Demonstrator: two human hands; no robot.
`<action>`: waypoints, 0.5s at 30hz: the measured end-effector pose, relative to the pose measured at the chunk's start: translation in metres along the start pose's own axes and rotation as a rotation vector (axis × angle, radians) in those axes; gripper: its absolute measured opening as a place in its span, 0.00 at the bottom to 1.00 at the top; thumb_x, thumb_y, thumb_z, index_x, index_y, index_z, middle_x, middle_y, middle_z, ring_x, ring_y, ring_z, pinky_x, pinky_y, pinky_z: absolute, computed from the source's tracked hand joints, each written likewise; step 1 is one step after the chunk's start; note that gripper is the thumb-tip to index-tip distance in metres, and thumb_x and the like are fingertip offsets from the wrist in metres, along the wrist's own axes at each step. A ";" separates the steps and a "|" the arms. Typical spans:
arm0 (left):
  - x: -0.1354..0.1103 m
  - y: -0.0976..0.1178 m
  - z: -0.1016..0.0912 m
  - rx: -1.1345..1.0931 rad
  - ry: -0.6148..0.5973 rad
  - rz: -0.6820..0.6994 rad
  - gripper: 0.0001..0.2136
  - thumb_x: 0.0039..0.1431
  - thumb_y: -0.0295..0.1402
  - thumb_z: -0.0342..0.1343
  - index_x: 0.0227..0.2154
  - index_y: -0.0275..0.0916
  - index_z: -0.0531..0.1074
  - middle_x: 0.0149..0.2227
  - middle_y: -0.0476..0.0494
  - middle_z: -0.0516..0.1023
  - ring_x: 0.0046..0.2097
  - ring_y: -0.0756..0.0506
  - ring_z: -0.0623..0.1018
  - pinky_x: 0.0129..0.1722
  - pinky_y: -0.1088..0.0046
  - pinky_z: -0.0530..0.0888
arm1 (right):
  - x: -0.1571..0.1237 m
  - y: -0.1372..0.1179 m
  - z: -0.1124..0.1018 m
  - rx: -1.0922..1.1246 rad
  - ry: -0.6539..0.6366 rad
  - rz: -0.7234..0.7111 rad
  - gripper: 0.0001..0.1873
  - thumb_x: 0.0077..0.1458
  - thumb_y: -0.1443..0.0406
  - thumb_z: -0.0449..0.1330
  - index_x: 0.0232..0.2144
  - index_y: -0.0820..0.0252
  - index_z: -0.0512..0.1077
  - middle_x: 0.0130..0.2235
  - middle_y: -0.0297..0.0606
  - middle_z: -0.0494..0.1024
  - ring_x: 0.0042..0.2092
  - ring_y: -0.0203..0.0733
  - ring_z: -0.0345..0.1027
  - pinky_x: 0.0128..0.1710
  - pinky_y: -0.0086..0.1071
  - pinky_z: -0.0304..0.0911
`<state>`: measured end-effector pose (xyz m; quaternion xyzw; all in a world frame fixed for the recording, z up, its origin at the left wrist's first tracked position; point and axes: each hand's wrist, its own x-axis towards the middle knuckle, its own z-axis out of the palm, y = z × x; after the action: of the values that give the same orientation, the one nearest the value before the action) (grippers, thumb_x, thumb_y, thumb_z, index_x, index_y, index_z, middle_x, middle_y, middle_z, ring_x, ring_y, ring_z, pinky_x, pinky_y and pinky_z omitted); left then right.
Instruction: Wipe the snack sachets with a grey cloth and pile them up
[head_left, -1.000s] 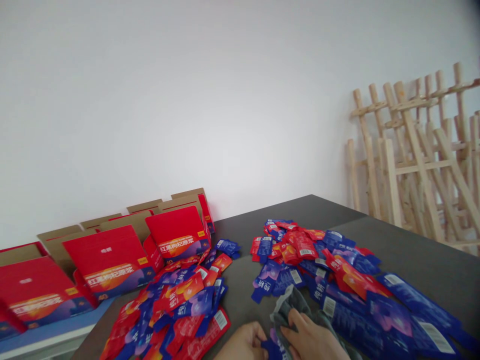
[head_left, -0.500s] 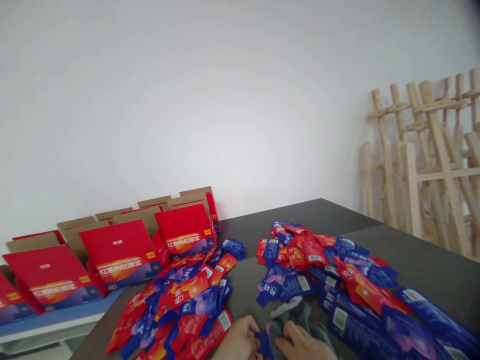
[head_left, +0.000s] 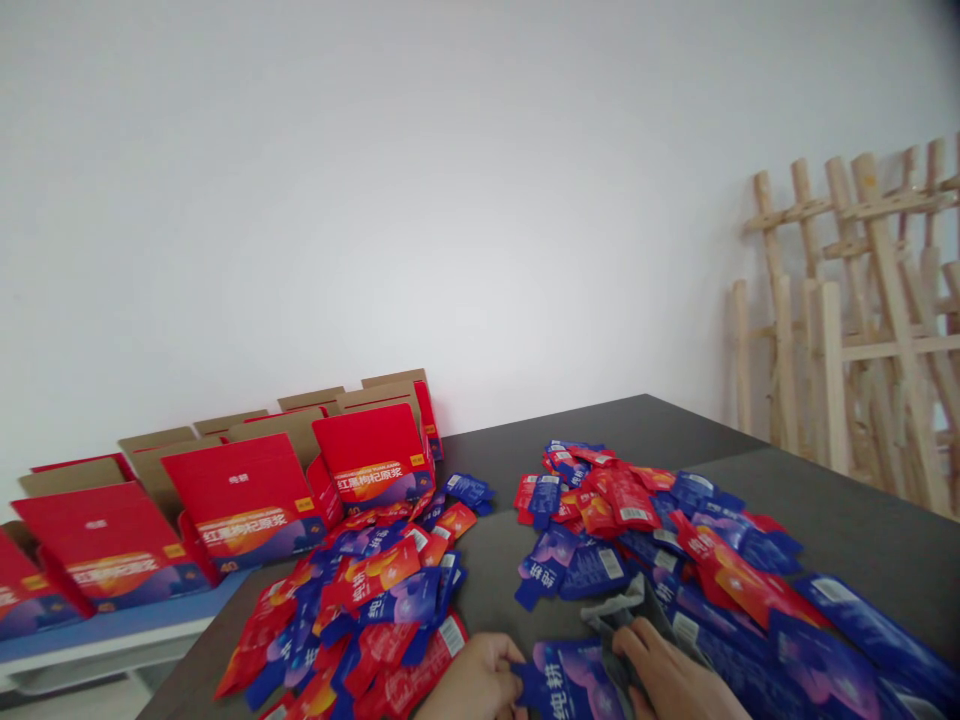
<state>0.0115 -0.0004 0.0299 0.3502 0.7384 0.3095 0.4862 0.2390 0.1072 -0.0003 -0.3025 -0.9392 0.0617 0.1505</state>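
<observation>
At the bottom centre my left hand (head_left: 480, 682) pinches the narrow end of a blue sachet (head_left: 571, 682) with white lettering and purple fruit printed on it. My right hand (head_left: 671, 672) grips a grey cloth (head_left: 626, 625), which lies against the sachet's right part and hides its far end. To the left of my hands is a pile of red and blue sachets (head_left: 375, 595). On the right another heap of red and blue sachets (head_left: 622, 500) spreads over the dark table (head_left: 510, 560), reaching down beside my right hand.
Open red cartons (head_left: 247, 500) with raised flaps stand in rows at the left, on a blue-and-white surface (head_left: 161, 632) beside the table. Wooden easels (head_left: 862, 330) lean near the white wall at the right.
My right hand has moved to the right with the cloth, along the blue sachet. More of the sachet's printed face now shows. My left hand keeps its hold on the narrow end.
</observation>
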 end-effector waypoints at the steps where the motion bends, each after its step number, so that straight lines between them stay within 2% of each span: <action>1: 0.000 0.000 -0.002 -0.011 -0.010 0.004 0.10 0.43 0.22 0.47 0.30 0.39 0.66 0.14 0.57 0.72 0.13 0.55 0.64 0.12 0.82 0.53 | 0.002 0.001 -0.005 -0.011 -0.034 0.035 0.22 0.48 0.77 0.51 0.45 0.58 0.69 0.47 0.45 0.74 0.47 0.44 0.73 0.46 0.33 0.67; 4: 0.005 -0.004 -0.009 -0.079 -0.024 0.047 0.10 0.42 0.26 0.47 0.31 0.40 0.63 0.14 0.55 0.74 0.12 0.53 0.66 0.12 0.82 0.56 | 0.012 0.000 -0.019 -0.013 -0.097 0.119 0.21 0.49 0.77 0.51 0.45 0.60 0.69 0.48 0.49 0.74 0.48 0.47 0.72 0.46 0.35 0.67; 7: 0.011 -0.009 -0.016 -0.148 -0.007 0.091 0.09 0.42 0.31 0.47 0.31 0.42 0.60 0.15 0.53 0.75 0.13 0.52 0.69 0.13 0.81 0.59 | 0.021 -0.017 -0.026 0.046 -0.050 0.094 0.21 0.51 0.76 0.49 0.46 0.59 0.68 0.47 0.46 0.74 0.49 0.46 0.72 0.47 0.35 0.66; 9: 0.013 -0.010 -0.016 -0.163 -0.013 0.095 0.10 0.42 0.34 0.48 0.31 0.43 0.59 0.15 0.53 0.75 0.13 0.52 0.69 0.12 0.82 0.59 | 0.027 -0.036 -0.022 0.090 -0.036 0.007 0.20 0.50 0.75 0.51 0.45 0.57 0.69 0.48 0.43 0.74 0.49 0.45 0.71 0.46 0.34 0.66; 11: 0.012 -0.009 -0.014 -0.141 -0.027 0.076 0.11 0.41 0.34 0.48 0.31 0.43 0.59 0.15 0.54 0.74 0.13 0.53 0.67 0.11 0.82 0.57 | 0.032 -0.054 -0.013 0.110 -0.090 -0.077 0.21 0.46 0.74 0.54 0.44 0.56 0.70 0.48 0.41 0.74 0.48 0.46 0.71 0.44 0.33 0.67; 13: 0.010 -0.007 -0.011 -0.103 -0.031 0.068 0.10 0.41 0.31 0.47 0.31 0.42 0.59 0.14 0.55 0.73 0.12 0.54 0.66 0.10 0.82 0.55 | 0.036 -0.067 -0.002 0.098 -0.153 -0.109 0.24 0.42 0.75 0.55 0.44 0.56 0.71 0.48 0.40 0.74 0.47 0.47 0.72 0.41 0.32 0.68; 15: 0.008 -0.006 -0.010 -0.070 -0.038 0.060 0.10 0.41 0.28 0.45 0.31 0.42 0.60 0.14 0.55 0.74 0.12 0.54 0.65 0.10 0.82 0.55 | 0.039 -0.070 0.006 0.070 -0.162 -0.101 0.25 0.42 0.75 0.55 0.44 0.56 0.71 0.47 0.41 0.74 0.45 0.47 0.73 0.39 0.33 0.68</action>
<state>-0.0015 0.0014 0.0250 0.3609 0.7071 0.3428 0.5023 0.1690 0.0733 0.0178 -0.2434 -0.9596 0.1109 0.0876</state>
